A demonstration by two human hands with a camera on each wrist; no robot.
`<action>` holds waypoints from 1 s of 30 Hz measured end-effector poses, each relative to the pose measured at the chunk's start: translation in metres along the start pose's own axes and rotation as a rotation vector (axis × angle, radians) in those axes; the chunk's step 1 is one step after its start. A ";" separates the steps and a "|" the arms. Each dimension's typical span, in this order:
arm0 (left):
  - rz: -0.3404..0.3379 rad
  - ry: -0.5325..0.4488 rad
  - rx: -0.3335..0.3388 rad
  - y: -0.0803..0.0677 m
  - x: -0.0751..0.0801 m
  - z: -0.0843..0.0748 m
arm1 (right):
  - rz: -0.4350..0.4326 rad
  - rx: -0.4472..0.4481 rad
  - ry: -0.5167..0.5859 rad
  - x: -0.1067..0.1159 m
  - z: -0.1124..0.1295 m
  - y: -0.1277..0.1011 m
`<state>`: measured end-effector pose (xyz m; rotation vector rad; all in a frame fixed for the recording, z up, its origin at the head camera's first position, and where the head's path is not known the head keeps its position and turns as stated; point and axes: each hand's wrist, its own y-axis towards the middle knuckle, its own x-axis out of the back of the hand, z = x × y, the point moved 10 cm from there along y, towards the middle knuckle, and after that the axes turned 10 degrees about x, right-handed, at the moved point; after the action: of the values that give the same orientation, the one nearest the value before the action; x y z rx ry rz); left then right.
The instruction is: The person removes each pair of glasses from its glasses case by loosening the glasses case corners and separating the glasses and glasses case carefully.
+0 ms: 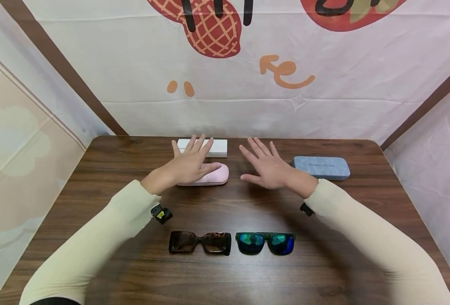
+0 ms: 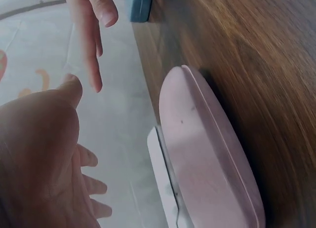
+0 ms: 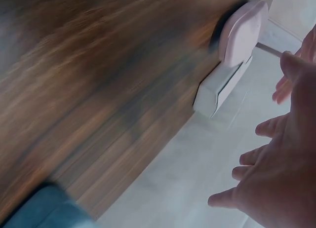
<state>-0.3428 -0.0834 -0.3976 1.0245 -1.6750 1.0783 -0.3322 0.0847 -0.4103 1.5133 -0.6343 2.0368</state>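
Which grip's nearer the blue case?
Right. The right grip is raised just left of the blue case; the left grip is farther left, raised near the pink case.

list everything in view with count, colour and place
table: 1, brown, centre
white case: 1, white, far edge
pink case: 1, pink, in front of white case
blue case: 1, blue, far right
tortoiseshell sunglasses: 1 pair, brown, near side, left
mirrored sunglasses: 1 pair, dark frame, blue-green lenses, near side, right
printed backdrop: 1, mostly white, behind table
side walls: 2, pale, beside table
wrist devices: 2, black, at cuffs
sleeves: 2, cream, both arms
left grip: 1, bare, by pink case
right grip: 1, bare, left of blue case
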 end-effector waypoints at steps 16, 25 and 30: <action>-0.036 0.040 -0.003 0.014 -0.007 -0.051 | 0.013 -0.119 0.027 0.009 -0.047 -0.056; -0.009 0.058 -0.021 0.027 -0.020 -0.086 | 0.007 -0.176 0.093 0.019 -0.067 -0.088; 0.005 0.051 -0.041 0.034 -0.023 -0.106 | 0.010 -0.209 0.127 0.022 -0.079 -0.104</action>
<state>-0.3434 0.0298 -0.4012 0.9591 -1.6527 1.0614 -0.3261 0.2173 -0.4035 1.2538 -0.7783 1.9865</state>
